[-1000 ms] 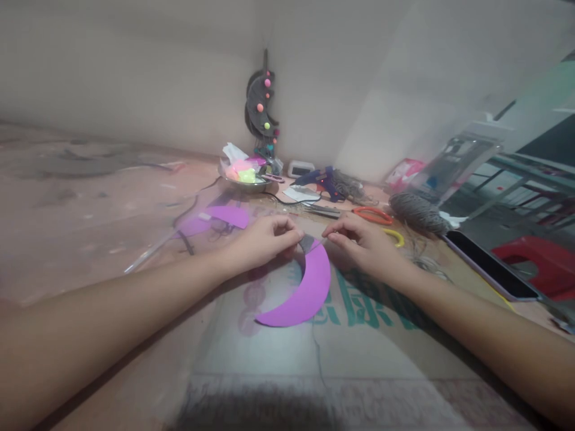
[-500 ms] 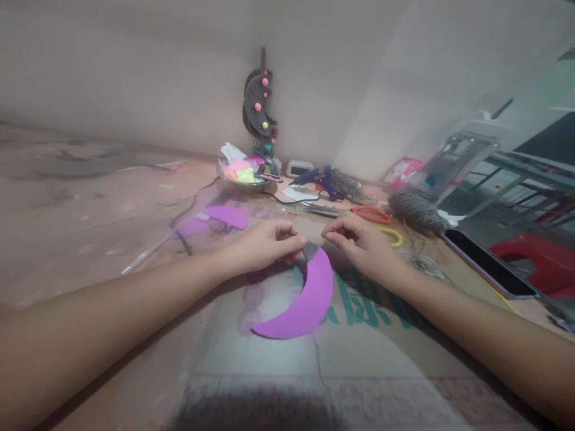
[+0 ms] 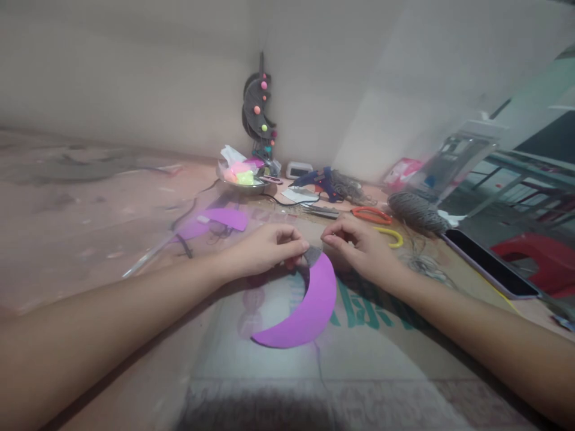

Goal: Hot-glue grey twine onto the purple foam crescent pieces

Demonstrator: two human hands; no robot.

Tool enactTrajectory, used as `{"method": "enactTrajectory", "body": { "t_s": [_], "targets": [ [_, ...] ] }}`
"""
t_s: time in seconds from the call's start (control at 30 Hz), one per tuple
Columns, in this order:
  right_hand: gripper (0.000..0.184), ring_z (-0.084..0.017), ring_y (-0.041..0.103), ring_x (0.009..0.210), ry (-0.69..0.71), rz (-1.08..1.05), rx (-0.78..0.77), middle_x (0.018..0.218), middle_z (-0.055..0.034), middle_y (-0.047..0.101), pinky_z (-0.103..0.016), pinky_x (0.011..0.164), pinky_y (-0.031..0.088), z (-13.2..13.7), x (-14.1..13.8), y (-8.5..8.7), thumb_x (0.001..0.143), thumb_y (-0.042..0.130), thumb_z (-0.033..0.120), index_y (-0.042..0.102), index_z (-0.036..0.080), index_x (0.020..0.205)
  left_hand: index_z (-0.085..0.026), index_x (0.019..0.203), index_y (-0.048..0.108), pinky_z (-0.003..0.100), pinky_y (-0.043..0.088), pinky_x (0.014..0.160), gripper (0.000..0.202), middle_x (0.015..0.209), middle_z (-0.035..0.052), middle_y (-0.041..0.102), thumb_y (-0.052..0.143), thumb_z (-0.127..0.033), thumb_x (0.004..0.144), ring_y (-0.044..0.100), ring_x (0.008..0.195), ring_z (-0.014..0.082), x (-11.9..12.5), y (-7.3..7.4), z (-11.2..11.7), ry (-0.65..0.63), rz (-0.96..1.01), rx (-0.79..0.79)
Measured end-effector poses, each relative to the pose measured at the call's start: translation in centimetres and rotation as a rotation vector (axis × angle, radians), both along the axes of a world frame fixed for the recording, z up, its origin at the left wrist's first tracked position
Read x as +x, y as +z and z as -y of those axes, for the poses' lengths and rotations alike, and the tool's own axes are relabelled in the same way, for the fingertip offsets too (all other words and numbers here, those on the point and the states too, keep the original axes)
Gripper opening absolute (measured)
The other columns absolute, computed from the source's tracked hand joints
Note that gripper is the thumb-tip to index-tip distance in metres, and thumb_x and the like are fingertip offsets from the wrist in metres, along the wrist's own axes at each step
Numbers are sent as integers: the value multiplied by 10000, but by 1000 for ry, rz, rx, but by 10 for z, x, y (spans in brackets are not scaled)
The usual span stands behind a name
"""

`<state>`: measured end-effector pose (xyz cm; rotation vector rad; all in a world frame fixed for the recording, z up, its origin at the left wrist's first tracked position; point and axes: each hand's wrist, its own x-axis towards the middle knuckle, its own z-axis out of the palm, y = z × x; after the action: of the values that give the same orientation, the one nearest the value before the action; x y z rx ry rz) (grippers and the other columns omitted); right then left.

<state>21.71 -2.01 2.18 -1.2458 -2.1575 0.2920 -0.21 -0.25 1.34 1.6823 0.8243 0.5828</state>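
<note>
A purple foam crescent lies on a cardboard sheet in front of me. Its upper tip is wrapped in grey twine. My left hand pinches that wrapped tip with closed fingers. My right hand is just to the right of the tip, its fingers pinched together on a thin strand of the twine that I can barely make out. Both forearms rest low over the table.
At the back stand a grey crescent with coloured pompoms, a metal bowl of bright pompoms, a blue glue gun, orange scissors, a twine ball, purple foam scraps and a phone.
The purple crescent has swung a little lower and nearer to me, while both hands stay pinched at its upper tip and have shifted slightly right.
</note>
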Motion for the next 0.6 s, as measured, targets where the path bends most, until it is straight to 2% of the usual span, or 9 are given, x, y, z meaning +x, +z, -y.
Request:
{"method": "enactTrajectory", "body": {
  "t_s": [0.27, 0.4, 0.47, 0.53, 0.6],
  "targets": [
    [118, -162, 577, 790, 7, -32, -44, 836, -31, 638, -294, 721, 433, 0, -2, 0, 882, 552, 268, 623, 190, 829, -158, 777, 588, 210, 368, 497, 260, 637, -6, 624, 564, -410, 834, 517, 521, 82, -1, 4, 2, -10, 22, -36],
    [121, -164, 580, 775, 2, -85, -119, 825, -31, 639, -301, 710, 445, -1, -2, -2, 871, 557, 283, 614, 186, 826, -153, 800, 578, 199, 351, 485, 263, 664, 7, 624, 560, -411, 847, 536, 550, 89, -2, 0, -1, -35, 45, -74],
    [128, -158, 578, 759, 22, -134, -172, 868, -38, 628, -297, 688, 458, -3, -1, -5, 861, 573, 290, 613, 189, 928, -151, 787, 553, 197, 366, 500, 253, 635, 0, 594, 566, -395, 852, 530, 546, 86, 0, -4, -1, 5, 120, -116],
    [280, -145, 567, 713, 10, -247, -210, 894, -36, 611, -282, 635, 464, -5, 1, -8, 856, 586, 303, 553, 203, 1116, -157, 743, 503, 199, 388, 517, 266, 597, -21, 545, 577, -389, 851, 509, 526, 76, 2, -7, -1, 110, 232, -148],
    [335, -132, 548, 660, -39, -391, -203, 851, -17, 589, -263, 590, 457, -6, 2, -7, 869, 573, 334, 496, 213, 1172, -163, 741, 472, 194, 387, 507, 267, 620, -33, 529, 597, -376, 842, 489, 509, 64, 4, -9, 0, 215, 309, -162]
  ]
}}
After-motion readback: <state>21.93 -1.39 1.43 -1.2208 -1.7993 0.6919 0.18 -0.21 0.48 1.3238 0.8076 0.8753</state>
